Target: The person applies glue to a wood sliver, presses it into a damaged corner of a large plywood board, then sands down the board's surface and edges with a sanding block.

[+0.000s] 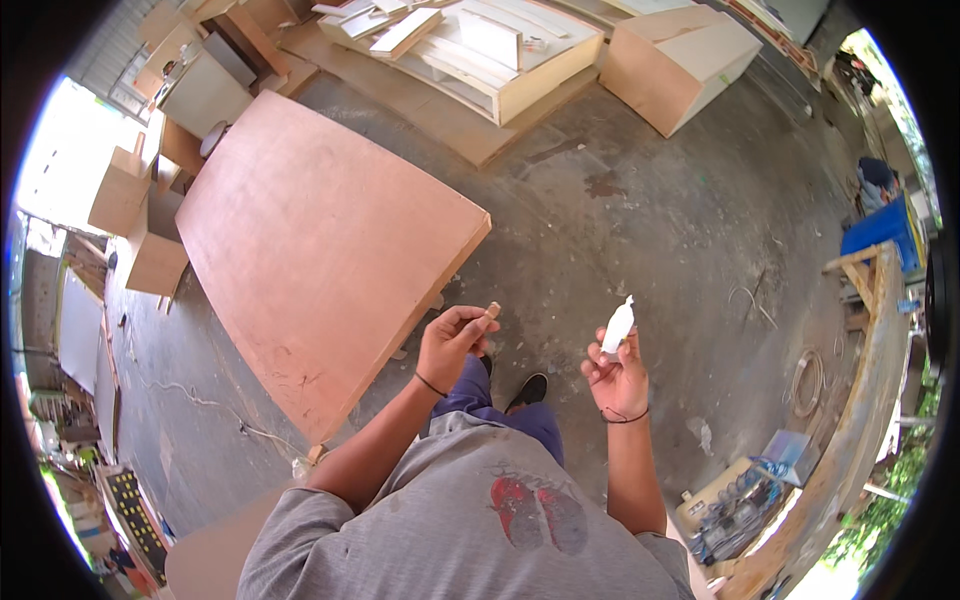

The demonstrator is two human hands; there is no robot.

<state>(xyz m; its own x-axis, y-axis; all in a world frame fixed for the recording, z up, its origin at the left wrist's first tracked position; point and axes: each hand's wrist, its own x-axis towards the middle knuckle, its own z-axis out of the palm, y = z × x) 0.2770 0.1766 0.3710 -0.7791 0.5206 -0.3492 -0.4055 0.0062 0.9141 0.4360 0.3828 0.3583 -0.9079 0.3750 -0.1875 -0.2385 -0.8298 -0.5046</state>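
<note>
My left hand (452,345) is closed, pinching a small brown piece (493,311) that looks like wood between thumb and fingertips. It hovers just off the near right edge of a large reddish-brown wooden panel (330,250), apart from it. To the right, my right hand (617,380) grips a small white squeeze bottle (620,325) by its lower part, with the narrow tip pointing up. The bottle and the small piece are well apart. The panel slants across the left side of the view, and what carries it is hidden.
At the back, a pale wooden frame (500,95) bears loose boards, beside a wooden box (680,60). Cabinets (155,250) stand far left. A cable (200,402) runs over the concrete floor (690,220). A workbench (870,350) and an air hose (740,505) are on the right.
</note>
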